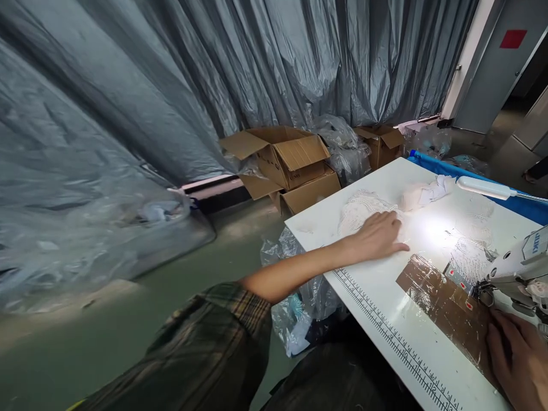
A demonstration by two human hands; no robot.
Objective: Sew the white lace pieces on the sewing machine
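Observation:
My left hand (pixel 377 237) reaches across the white table, its fingers slightly bent and the thumb held apart. It lies at the near edge of a piece of white lacy fabric (pixel 363 208); no cloth shows gripped in it. At the lower right, my right hand (pixel 520 359) rests by the sewing machine (pixel 520 265), on the end of a brown taped strip (pixel 445 305). Its thumb and fingers are apart, and nothing shows between them. Beside the machine's needle area lies more white lacy fabric (pixel 468 260). A pale bundled cloth (pixel 428 194) sits farther back.
A printed ruler (pixel 394 337) runs along the near edge of the table (pixel 314 220). A white lamp (pixel 486 187) reaches in from the right over a blue edge (pixel 454 171). Open cardboard boxes (pixel 295 162) and plastic bags (pixel 286 285) stand on the floor.

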